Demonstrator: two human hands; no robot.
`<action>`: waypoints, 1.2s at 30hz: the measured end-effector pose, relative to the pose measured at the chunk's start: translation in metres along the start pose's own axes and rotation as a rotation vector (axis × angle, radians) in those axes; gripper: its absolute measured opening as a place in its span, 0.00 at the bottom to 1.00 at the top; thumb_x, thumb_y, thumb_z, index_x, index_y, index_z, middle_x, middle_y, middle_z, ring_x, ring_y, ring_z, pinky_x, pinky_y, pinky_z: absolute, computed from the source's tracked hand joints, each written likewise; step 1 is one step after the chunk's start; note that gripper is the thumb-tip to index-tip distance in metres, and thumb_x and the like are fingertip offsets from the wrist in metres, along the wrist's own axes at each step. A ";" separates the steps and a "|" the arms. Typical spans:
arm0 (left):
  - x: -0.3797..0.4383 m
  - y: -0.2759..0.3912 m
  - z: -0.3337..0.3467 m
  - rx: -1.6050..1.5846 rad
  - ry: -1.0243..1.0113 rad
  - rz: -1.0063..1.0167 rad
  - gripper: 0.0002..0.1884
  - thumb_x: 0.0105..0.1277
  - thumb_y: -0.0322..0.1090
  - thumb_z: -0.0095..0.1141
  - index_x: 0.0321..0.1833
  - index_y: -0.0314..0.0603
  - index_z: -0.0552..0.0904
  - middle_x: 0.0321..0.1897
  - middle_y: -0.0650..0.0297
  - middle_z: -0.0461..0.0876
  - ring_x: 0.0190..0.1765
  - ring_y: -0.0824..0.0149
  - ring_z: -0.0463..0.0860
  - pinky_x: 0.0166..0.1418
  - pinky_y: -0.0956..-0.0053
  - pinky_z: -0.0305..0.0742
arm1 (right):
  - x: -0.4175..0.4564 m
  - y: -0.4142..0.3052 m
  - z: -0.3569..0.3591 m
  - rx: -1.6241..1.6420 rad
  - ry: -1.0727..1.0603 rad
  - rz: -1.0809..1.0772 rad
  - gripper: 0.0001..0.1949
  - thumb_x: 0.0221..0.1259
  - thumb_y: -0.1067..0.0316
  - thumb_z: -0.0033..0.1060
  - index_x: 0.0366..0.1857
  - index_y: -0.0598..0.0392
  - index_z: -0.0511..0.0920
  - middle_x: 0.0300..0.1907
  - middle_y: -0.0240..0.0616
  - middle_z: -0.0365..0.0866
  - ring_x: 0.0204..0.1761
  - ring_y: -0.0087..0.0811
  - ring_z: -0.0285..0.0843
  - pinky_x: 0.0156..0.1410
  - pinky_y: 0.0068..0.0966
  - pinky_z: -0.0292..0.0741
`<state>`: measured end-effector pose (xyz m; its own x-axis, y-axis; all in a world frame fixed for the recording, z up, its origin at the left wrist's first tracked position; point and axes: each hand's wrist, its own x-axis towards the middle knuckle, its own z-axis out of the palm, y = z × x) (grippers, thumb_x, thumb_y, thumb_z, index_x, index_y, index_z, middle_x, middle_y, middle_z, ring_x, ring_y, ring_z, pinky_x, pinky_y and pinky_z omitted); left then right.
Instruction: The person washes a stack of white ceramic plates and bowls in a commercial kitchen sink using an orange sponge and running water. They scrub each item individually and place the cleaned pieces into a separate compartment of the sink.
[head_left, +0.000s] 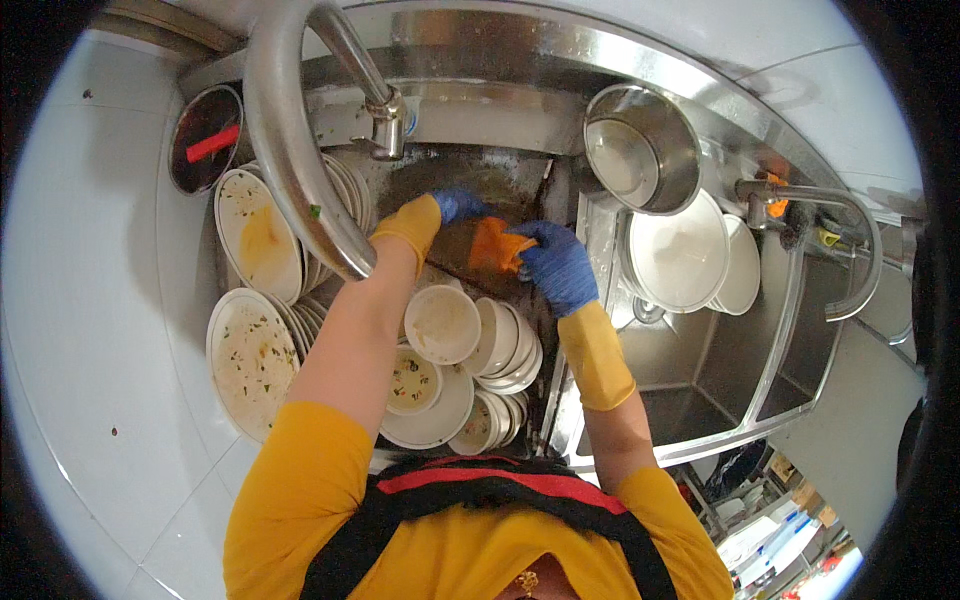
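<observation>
Both of my hands wear blue gloves with yellow cuffs, over the left sink basin. My right hand (559, 262) grips one side of an orange cloth (495, 246). At the cloth's upper left is my left hand (456, 205), partly hidden behind its yellow cuff; whether its fingers hold the cloth cannot be told. Below the hands lie soiled white bowls (442, 324), some stacked on their sides, and a small bowl with green bits in liquid (414, 381). Left of my left forearm lean stacks of oval plates (253, 364) with food scraps and yellow sauce.
A steel faucet (281, 135) arches over the left basin, close to my left forearm. A round dark container with a red item (213, 142) stands upper left. To the right are a steel pot (641, 150), white plates (679, 255) in the second basin and another faucet (862, 225).
</observation>
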<state>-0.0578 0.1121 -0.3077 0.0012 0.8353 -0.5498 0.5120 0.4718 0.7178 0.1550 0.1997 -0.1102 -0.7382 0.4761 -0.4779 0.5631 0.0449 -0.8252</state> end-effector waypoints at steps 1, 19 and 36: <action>-0.005 0.012 0.001 -0.037 -0.016 -0.044 0.18 0.70 0.41 0.46 0.57 0.40 0.78 0.56 0.55 0.78 0.52 0.58 0.78 0.61 0.64 0.70 | 0.000 0.004 -0.003 0.027 0.014 0.007 0.15 0.51 0.77 0.52 0.44 0.57 0.82 0.32 0.40 0.82 0.27 0.25 0.81 0.32 0.22 0.80; -0.134 0.114 -0.010 -0.432 0.923 -0.266 0.26 0.55 0.41 0.65 0.55 0.35 0.76 0.49 0.51 0.80 0.52 0.57 0.80 0.57 0.66 0.72 | 0.070 0.025 0.063 0.290 0.302 -0.219 0.15 0.55 0.70 0.57 0.48 0.56 0.81 0.41 0.46 0.84 0.44 0.33 0.81 0.52 0.24 0.74; -0.153 0.066 0.021 -1.225 0.984 -0.191 0.24 0.56 0.31 0.62 0.57 0.34 0.74 0.47 0.56 0.80 0.46 0.62 0.81 0.49 0.69 0.78 | 0.094 0.020 0.094 -0.158 0.203 -0.251 0.14 0.61 0.67 0.46 0.47 0.50 0.81 0.44 0.51 0.82 0.45 0.49 0.80 0.51 0.34 0.75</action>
<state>-0.0063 0.0093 -0.1855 -0.7628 0.3585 -0.5382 -0.5368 0.1131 0.8361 0.0623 0.1624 -0.2002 -0.7809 0.5970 -0.1839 0.4361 0.3102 -0.8448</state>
